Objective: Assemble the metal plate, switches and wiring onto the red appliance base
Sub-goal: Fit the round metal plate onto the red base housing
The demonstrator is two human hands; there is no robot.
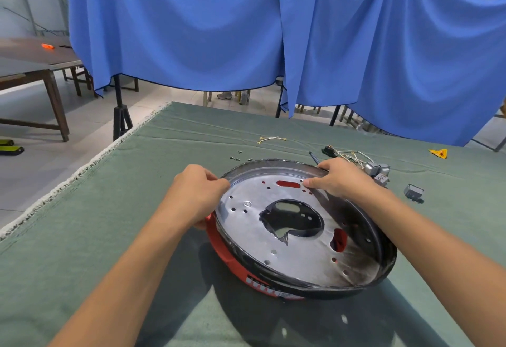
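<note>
A round metal plate (273, 240) with a dark rim, a large centre cut-out and several small holes sits tilted in the red appliance base (230, 256). My left hand (197, 193) grips the plate's left rim, fingers curled over the edge. My right hand (339, 179) holds the far right rim, thumb on the inside. Behind my right hand lie grey switches (379, 172) with a bundle of wiring (347, 155). A loose grey switch housing (414, 192) lies to the right.
Several small screws (236, 156) lie on the green cloth table (137, 209) behind the plate. A short wire with ring terminals (272, 139) lies further back. A yellow piece (439, 152) sits at the right. Blue curtain hangs behind the table.
</note>
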